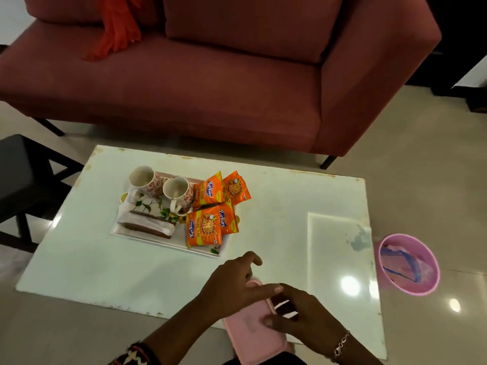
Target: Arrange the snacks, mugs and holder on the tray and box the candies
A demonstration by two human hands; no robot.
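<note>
Pressing the pink lid (253, 330) flat onto the candy box looks like the step in hand, and it goes best with even pressure from both sides. The left hand (232, 285) lies on the far end of the lid with its fingers (266, 289) stretched nearly flat, spread loosely, gripping nothing. The right hand (303, 320) sits at the lid's right edge, its fingers (279, 312) curled down over the rim; whether they pinch the rim or only rest against it I cannot tell. The box itself is hidden under the lid and hands, at the near edge of the white table (263, 212), partly overhanging toward the person. I would judge it wise to slide the box further onto the table before pushing, then run the fingertips along each edge until the rim seats all round. No candies show, so they are probably inside already.

Beyond the left fingertips, well apart, stands the tray (158, 239), holding two mugs (147, 180) on their sides, the holder (147, 225) and the orange snack packets (204, 227); that part looks done. Off to the right of the right hand, a pink bin (409, 264) stands on the floor. A red sofa (210, 75) lies farthest off.
</note>
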